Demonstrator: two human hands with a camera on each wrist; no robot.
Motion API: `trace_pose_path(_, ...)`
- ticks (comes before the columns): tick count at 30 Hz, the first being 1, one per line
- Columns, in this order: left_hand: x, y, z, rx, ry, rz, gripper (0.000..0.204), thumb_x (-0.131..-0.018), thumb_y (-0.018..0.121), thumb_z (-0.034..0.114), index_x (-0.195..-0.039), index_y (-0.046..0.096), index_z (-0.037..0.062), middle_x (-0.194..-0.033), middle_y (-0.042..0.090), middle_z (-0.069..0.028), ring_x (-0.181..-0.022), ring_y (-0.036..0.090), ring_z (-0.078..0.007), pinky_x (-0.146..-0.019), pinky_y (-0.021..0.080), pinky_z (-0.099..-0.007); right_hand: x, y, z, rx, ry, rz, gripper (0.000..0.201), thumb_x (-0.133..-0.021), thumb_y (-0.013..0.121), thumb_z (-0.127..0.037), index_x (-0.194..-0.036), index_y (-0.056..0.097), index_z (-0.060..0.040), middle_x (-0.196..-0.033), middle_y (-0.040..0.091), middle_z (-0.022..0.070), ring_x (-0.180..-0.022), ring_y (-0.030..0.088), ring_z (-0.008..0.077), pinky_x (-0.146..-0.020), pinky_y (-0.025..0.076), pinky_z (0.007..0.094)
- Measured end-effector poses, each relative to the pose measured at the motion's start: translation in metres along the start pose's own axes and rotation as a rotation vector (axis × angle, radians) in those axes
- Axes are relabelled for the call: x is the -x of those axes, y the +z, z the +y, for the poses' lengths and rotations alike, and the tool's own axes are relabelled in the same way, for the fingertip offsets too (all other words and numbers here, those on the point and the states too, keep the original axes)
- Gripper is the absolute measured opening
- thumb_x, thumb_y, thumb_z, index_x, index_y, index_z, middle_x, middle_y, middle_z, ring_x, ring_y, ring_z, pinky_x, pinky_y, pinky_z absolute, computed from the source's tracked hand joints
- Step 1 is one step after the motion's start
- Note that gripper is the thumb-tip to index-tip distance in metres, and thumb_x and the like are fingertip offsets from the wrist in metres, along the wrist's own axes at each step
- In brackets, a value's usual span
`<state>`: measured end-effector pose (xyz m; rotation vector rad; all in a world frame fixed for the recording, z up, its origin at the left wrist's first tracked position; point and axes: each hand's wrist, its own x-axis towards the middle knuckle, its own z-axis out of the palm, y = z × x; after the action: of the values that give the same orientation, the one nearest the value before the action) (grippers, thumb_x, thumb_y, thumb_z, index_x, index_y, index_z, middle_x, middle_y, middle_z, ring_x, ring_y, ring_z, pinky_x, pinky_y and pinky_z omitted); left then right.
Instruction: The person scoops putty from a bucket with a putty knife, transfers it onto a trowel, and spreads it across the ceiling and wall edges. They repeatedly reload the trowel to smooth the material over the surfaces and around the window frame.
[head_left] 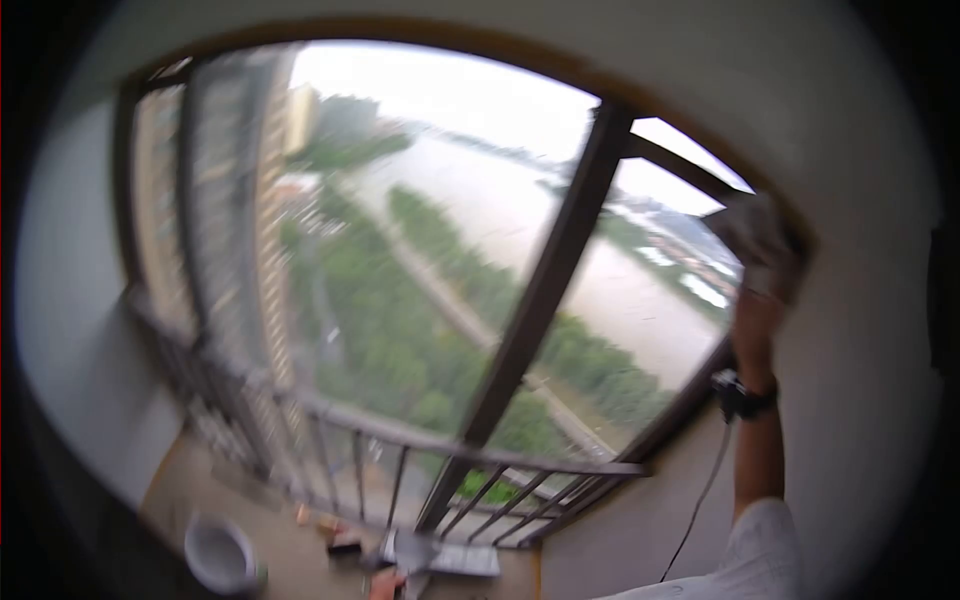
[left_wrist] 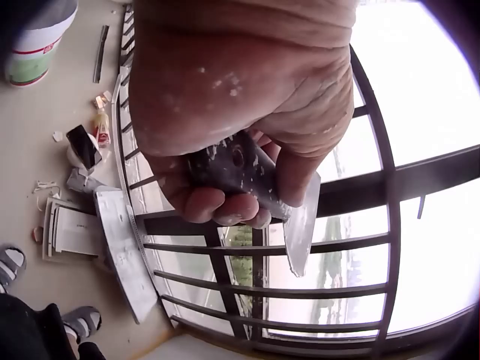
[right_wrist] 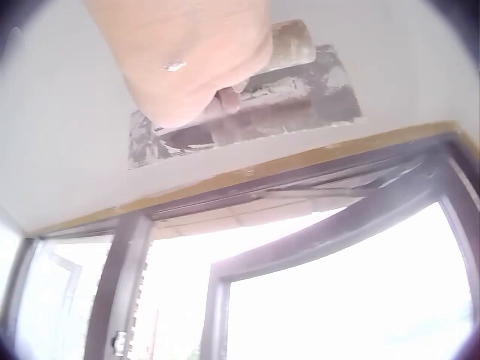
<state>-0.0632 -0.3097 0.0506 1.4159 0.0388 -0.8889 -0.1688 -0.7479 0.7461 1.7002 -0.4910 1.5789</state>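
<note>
In the left wrist view, my left hand (left_wrist: 240,97) grips the dark, plaster-specked handle of a putty knife (left_wrist: 301,232), its metal blade pointing down in the picture. The head view does not show this hand. My right hand (right_wrist: 187,60) holds the pale handle of a wide rectangular trowel (right_wrist: 281,105), whose plate is smeared with white and lies at the white wall (right_wrist: 405,67) above the window frame. In the head view my raised right hand (head_left: 762,312) is blurred beside the window's upper right corner. Its fingers are partly hidden.
A dark railing (head_left: 400,430) crosses the lower window. On the floor stand a white bucket (head_left: 220,555) and, nearby, a bottle (left_wrist: 102,127) and a long pale plate (left_wrist: 124,247). Sandalled feet (left_wrist: 81,321) show at lower left. A cable (head_left: 705,490) hangs from the right wrist camera.
</note>
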Motion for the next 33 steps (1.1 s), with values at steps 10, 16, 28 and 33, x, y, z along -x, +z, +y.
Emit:
trace_pose_path(10, 0.312, -0.209, -0.159, 0.747, -0.162, 1.149, 0.016, -0.090, 0.063, 0.020, -0.101, 0.065, 0.0085, -0.064, 0.055, -0.0009, -0.043, 0.047, -0.0093, -0.037, 0.036, -0.0241, 0.236, -0.133, -0.381, -1.481, 0.360, -0.904, 0.014, -0.081, 0.063, 0.007, -0.093, 0.063, 0.0005, -0.090, 0.061, 0.0052, -0.080, 0.058, 0.0149, -0.070, 0.048, 0.0263)
trace_pose_path(16, 0.414, -0.219, -0.203, 0.958, -0.099, 1.494, 0.013, -0.094, 0.058, 0.023, -0.091, 0.055, 0.0113, -0.067, 0.055, -0.0021, -0.048, 0.049, -0.0129, -0.041, 0.041, -0.0269, 0.206, -0.159, -0.510, -1.523, -0.118, -1.425, 0.044, -0.072, 0.068, 0.002, -0.114, 0.057, 0.0008, -0.084, 0.062, 0.0148, -0.076, 0.061, 0.0279, -0.073, 0.049, 0.0349)
trace_pose_path(28, 0.314, -0.192, -0.154, 1.622, -0.130, 1.460, 0.015, -0.099, 0.052, 0.026, -0.097, 0.050, 0.0116, -0.077, 0.052, -0.0044, -0.059, 0.050, -0.0160, -0.052, 0.043, -0.0278, 0.415, -0.197, -0.948, -1.814, -1.057, -1.569, 0.021, -0.089, 0.054, -0.014, -0.101, 0.059, 0.0025, -0.098, 0.062, 0.0234, -0.083, 0.065, 0.0353, -0.075, 0.053, 0.0408)
trace_pose_path(33, 0.331, -0.232, -0.076, 1.487, -0.341, 1.472, 0.015, -0.098, 0.055, 0.026, -0.099, 0.050, 0.0113, -0.077, 0.052, -0.0052, -0.059, 0.051, -0.0175, -0.053, 0.043, -0.0305, 0.552, -0.222, -1.130, -1.365, -1.638, -1.559, 0.020, -0.081, 0.053, -0.008, -0.086, 0.068, 0.0037, -0.092, 0.067, 0.0233, -0.084, 0.068, 0.0378, -0.076, 0.055, 0.0445)
